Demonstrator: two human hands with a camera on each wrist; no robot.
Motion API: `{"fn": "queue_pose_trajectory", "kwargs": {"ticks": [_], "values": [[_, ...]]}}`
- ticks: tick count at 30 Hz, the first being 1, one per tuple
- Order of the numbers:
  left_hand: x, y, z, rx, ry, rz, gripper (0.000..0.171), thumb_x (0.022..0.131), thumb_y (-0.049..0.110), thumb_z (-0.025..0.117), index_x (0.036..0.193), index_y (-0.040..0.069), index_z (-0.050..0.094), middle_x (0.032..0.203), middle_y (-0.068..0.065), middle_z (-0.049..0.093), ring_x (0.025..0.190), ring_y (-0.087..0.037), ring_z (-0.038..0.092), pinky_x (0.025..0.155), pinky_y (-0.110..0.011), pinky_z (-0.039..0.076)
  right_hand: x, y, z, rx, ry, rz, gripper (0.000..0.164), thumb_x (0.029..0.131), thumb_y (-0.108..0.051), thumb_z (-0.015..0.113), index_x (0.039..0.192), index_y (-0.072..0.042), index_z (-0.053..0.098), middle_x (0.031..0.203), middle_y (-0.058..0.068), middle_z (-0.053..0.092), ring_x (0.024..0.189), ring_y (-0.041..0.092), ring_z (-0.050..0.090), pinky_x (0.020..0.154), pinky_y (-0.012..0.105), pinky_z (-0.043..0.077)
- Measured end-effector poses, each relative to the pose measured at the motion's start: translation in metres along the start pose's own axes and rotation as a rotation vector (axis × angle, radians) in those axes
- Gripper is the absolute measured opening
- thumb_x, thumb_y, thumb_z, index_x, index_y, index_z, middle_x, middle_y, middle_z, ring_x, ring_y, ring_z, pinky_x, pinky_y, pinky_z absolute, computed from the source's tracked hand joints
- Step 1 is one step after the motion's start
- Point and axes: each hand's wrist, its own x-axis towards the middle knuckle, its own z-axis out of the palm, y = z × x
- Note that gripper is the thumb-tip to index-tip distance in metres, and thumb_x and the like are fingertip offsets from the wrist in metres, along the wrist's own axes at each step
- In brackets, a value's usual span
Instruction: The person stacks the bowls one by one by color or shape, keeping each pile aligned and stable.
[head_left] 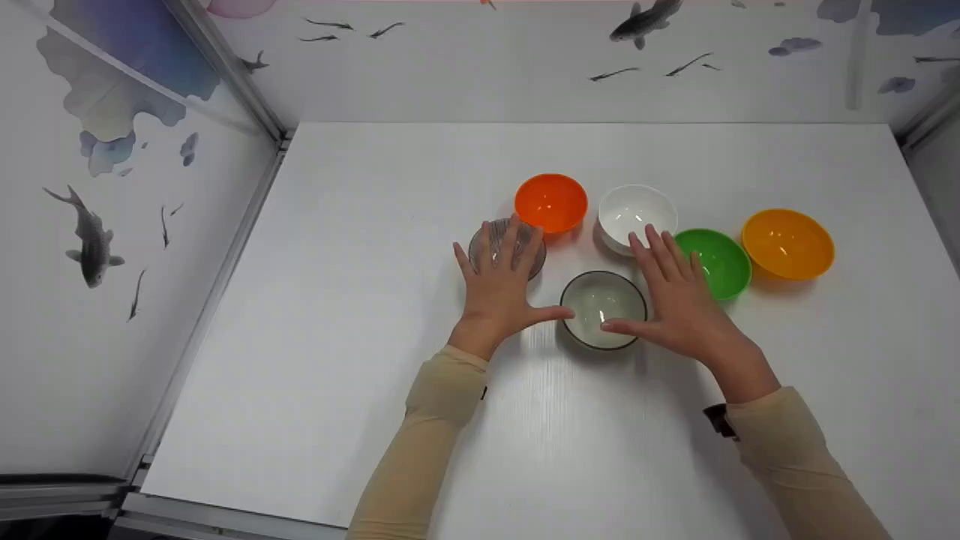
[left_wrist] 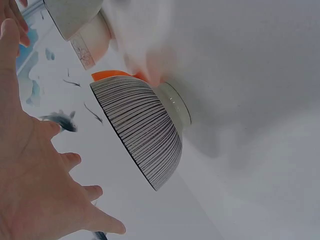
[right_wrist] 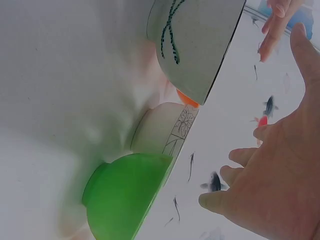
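Both hands hover with spread fingers above several bowls on the white table. My left hand (head_left: pixel 496 296) overlaps the striped bowl (left_wrist: pixel 140 125) in the head view, its thumb reaching over the rim of the pale dark-rimmed bowl (head_left: pixel 604 300). In the left wrist view, a gap shows between palm and striped bowl. My right hand (head_left: pixel 682 311) overlaps edges of the green bowl (head_left: pixel 720 262) and white bowl (head_left: pixel 634 210), its thumb above the dark-rimmed bowl. From the right wrist, the green bowl (right_wrist: pixel 125 195) and a patterned white bowl (right_wrist: pixel 160 127) stand below the fingers. Neither hand holds anything.
An orange bowl (head_left: pixel 551 202) stands behind the striped one, and a yellow bowl (head_left: pixel 787 244) sits at the right beside the green one. White panels with painted fish (head_left: pixel 94 240) border the table (head_left: pixel 322 300) at the left and back.
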Motion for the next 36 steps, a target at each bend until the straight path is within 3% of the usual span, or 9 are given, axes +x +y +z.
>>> {"fn": "queue_pose_trajectory", "kwargs": {"ticks": [11, 23, 36], "values": [[0.002, 0.0, 0.002, 0.001, -0.008, -0.005, 0.124, 0.065, 0.095, 0.052, 0.161, 0.035, 0.0, 0.17, -0.003, -0.003, 0.155, -0.041, -0.003, 0.117, -0.076, 0.005, -0.002, 0.0, 0.0, 0.058, -0.033, 0.012, 0.121, 0.078, -0.07, 0.07, 0.162, -0.017, 0.001, 0.169, 0.014, 0.002, 0.156, 0.039, 0.0, 0.123, 0.066, 0.007], [0.003, -0.002, 0.003, 0.004, -0.014, -0.003, 0.123, 0.067, 0.094, 0.052, 0.161, 0.034, 0.0, 0.17, -0.002, -0.003, 0.155, -0.04, -0.004, 0.118, -0.075, 0.003, -0.008, 0.001, 0.006, 0.101, -0.031, 0.033, 0.119, 0.077, -0.068, 0.072, 0.162, -0.027, -0.001, 0.17, 0.007, 0.004, 0.156, 0.036, 0.005, 0.119, 0.068, 0.021], [0.004, 0.0, 0.003, -0.005, -0.012, -0.009, 0.124, 0.065, 0.094, 0.053, 0.161, 0.034, 0.002, 0.17, -0.002, 0.003, 0.156, -0.04, -0.002, 0.118, -0.075, 0.005, -0.016, 0.003, 0.011, 0.174, -0.011, -0.013, 0.121, 0.076, -0.065, 0.076, 0.162, -0.018, 0.005, 0.169, 0.009, 0.005, 0.155, 0.038, 0.011, 0.116, 0.069, 0.025]]}}
